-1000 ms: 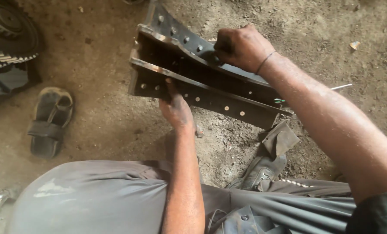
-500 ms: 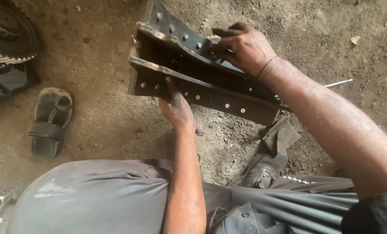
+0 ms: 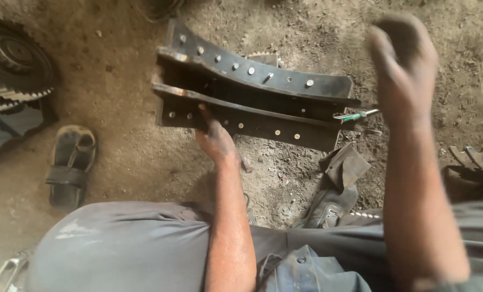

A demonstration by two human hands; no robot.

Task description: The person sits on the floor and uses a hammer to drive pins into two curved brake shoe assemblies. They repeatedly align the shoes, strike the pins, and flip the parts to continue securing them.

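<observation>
Centre of the frame, upper half: a dark curved metal part (image 3: pixel 252 97), two long arched flanges studded with rivets and a web running between them, is lying on the dirt floor (image 3: pixel 122 162). The left hand (image 3: pixel 215 139) is gripping its near flange from below, thumb pressing up on the rim, the other fingers tucked under the metal where they are hiding from view. The forearm is running straight down the middle of the frame to the lap.

Over at the upper right, the right hand (image 3: pixel 401 65) is hanging in the air, well clear of the part, blurred; the fingers are looking loosely curled and nothing is showing in them, though the blur is making the exact spread impossible to tell.

Just at the part's right end, a slim tool with a green handle (image 3: pixel 355 115) is lying across the dirt. Below it, a crumpled dark rag (image 3: pixel 343 167) and a worn shoe (image 3: pixel 325 208) are sitting near the person's grey trousers (image 3: pixel 122 249). Left of the frame, a sandal (image 3: pixel 71 165) is resting on the ground, and at the upper left edge a big toothed gear (image 3: pixel 14 65) is showing.
</observation>
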